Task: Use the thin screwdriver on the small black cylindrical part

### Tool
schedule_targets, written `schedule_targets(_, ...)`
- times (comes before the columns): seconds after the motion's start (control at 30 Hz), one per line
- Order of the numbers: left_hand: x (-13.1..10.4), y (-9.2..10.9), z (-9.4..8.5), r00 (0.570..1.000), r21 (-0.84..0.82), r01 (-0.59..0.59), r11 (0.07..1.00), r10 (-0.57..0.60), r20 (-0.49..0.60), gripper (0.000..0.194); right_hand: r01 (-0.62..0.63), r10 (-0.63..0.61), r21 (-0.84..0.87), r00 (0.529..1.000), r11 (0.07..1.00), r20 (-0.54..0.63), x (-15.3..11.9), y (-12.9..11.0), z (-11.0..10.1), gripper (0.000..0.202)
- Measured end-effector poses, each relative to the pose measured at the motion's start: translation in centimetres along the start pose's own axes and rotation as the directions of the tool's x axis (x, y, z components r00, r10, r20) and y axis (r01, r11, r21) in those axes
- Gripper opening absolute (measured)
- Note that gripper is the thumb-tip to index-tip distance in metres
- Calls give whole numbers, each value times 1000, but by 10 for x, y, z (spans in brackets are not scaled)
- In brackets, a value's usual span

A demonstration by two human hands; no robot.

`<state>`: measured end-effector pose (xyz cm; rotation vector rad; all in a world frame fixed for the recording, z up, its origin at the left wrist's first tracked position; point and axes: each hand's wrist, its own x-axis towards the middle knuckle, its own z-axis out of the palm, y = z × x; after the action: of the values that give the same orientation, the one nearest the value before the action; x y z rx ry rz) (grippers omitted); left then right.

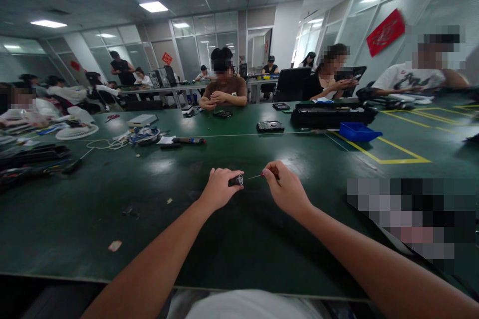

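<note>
— Cylinder (236, 180), small and dark, with a pale end face: that's what the left hand (219, 188) has. Where exactly is it?

— Low over the green surface (157, 219), near the middle, in front of the person. The left fingers are wrapped tight round it, with only the pale end poking out toward the other hand.

— And the right hand (286, 190)?

— Its fingers are pinched together on a thin tool with a reddish grip (264, 175). The fine metal shaft points left, its tip just beside the cylinder's end. Whether it touches, I cannot tell from here.

— Both arms reach forward?

— Yes, bare forearms coming in from the near edge, hands close together but apart.

— What lies around them?

— A few pale scraps on the surface to the left. Farther off to the left, a white fan (77, 132), a tangle of cables (140, 137) and a white box (142, 120). Straight ahead, past a thin line, a black hard drive (270, 126). To the right, a blue tray (358, 131) beside a long black case (329, 115), and yellow tape lines (396, 152).

— Others at work?

— A person in a brown shirt (225, 90) sits opposite, hands together on the surface. More people sit along both sides and at tables behind.
</note>
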<state>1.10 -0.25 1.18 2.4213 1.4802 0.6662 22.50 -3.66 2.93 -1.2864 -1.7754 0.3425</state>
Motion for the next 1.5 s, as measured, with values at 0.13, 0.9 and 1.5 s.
schedule_targets(0.13, 0, 1, -1, 1000, 5, 5, 1000, -5, 10, 42, 1, -1, 22, 1000, 1000, -3, -1, -2, -2, 16)
schedule_targets(0.9, 2, -5, 6, 992, -209, 63, 976, -84, -93, 32, 22, -22, -40, 1000, 999, 11, -1, -1, 0, 12)
schedule_targets(1.5, -5, 16, -17, 973, -573, 231, 786, -178, 148, 39, -24, 29, 60, 995, 998, -96, 0, 2, -2, 15)
